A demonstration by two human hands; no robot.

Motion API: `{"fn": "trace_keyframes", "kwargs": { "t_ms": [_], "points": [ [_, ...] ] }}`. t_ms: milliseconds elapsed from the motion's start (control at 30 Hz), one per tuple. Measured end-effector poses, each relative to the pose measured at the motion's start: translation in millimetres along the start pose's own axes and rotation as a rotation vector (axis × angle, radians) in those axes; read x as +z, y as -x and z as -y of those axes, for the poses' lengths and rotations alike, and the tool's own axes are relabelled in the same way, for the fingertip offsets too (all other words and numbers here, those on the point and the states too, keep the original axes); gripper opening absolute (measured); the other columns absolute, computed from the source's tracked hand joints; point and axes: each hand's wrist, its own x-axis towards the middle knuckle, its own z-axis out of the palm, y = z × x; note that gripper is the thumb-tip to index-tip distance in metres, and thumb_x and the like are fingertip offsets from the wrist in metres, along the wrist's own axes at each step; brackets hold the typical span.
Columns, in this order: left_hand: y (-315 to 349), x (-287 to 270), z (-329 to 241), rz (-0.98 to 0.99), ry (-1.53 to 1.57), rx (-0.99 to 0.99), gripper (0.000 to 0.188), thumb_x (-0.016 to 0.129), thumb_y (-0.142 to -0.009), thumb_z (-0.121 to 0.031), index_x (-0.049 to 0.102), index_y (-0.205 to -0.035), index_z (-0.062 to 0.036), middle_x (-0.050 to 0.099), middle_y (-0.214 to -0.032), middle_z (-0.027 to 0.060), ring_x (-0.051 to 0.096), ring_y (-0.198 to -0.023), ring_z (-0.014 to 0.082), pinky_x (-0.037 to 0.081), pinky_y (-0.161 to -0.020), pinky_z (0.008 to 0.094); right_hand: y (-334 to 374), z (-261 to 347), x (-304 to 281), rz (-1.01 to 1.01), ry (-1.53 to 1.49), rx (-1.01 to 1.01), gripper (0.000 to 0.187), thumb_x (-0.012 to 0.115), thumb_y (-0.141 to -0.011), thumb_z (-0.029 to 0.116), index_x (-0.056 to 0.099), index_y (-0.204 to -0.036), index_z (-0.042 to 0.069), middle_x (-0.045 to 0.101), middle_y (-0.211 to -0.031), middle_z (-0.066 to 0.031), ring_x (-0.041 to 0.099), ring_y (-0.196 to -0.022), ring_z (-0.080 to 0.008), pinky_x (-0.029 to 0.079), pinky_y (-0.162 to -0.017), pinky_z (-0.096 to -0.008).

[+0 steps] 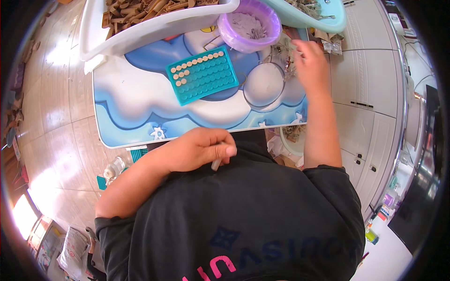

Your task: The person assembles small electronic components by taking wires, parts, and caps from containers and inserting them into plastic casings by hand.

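My left hand (209, 149) is in front of my chest, just off the table's near edge. Its fingers are closed on a small whitish stick (216, 163), whose lower end pokes out below them. At the table's right side my right hand (310, 63) hovers beside a tangle of thin grey, wiry strands (283, 58). Its fingers are bent and look apart, with nothing visible between them. Between the hands lies a teal tray (201, 97) with rows of round wells. Cream round pieces (197, 62) fill its far row and a few wells at the left.
The cloud-patterned table (126, 110) carries a white tub (164, 30) of brown curved pieces at the back left. Behind the tray is a plastic-lined purple bowl (249, 40) with grey bits. An aqua tub (323, 23) stands back right. White cabinets (363, 84) line the right.
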Motion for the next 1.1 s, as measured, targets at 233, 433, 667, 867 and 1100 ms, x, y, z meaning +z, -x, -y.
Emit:
{"fn": "trace_keyframes", "kwargs": {
  "t_ms": [233,433,667,867,1100],
  "points": [
    [-10,-3,-1,-0.178,0.37,-0.023,0.023,0.043,-0.096,-0.021,0.055,-0.102,-0.0021,0.06,-0.079,0.0038,0.058,-0.069,0.0093,0.043,-0.059,0.0206,-4,-7,3,-0.11,-0.117,0.031,0.007,0.065,-0.08,0.013,0.069,-0.086,0.011,0.063,-0.085,-0.0041,0.059,-0.073,-0.0201,0.048,-0.067,-0.0295],
    [-16,-8,10,-0.275,0.59,-0.034,0.017,0.052,-0.09,-0.018,0.059,-0.089,-0.0024,0.055,-0.074,-0.0003,0.05,-0.06,0.0055,0.04,-0.054,0.0193,9,22,-14,-0.172,-0.937,0.463,0.014,0.061,-0.087,0.013,0.064,-0.094,0.002,0.063,-0.081,-0.0065,0.057,-0.067,-0.0112,0.045,-0.061,-0.0239],
    [-38,14,-11,-0.757,-0.163,0.251,0.019,0.066,-0.079,-0.008,0.06,-0.097,-0.0058,0.053,-0.07,-0.0003,0.039,-0.05,0.0042,0.034,-0.047,0.022,59,107,-4,0.104,-1.658,0.905,0.037,0.05,-0.094,0.034,0.06,-0.106,0.001,0.065,-0.091,-0.0121,0.061,-0.073,-0.0185,0.05,-0.066,-0.0285],
    [-42,18,-14,-0.882,-0.148,0.36,0.026,0.067,-0.077,-0.005,0.059,-0.102,-0.0068,0.059,-0.077,0.0031,0.039,-0.048,0.0065,0.036,-0.047,0.0243,72,132,7,0.153,-1.623,0.798,0.037,0.049,-0.094,0.032,0.06,-0.107,0.0,0.065,-0.097,-0.0113,0.06,-0.087,-0.0163,0.047,-0.077,-0.0284],
    [-45,13,3,-0.957,-0.193,0.51,0.016,0.064,-0.081,-0.003,0.06,-0.097,-0.003,0.062,-0.082,0.0056,0.057,-0.067,0.0105,0.045,-0.058,0.0231,81,140,9,0.216,-1.752,0.805,0.027,0.053,-0.093,0.025,0.061,-0.104,0.002,0.063,-0.099,-0.0078,0.058,-0.089,-0.014,0.044,-0.079,-0.0283]
  ]
}}
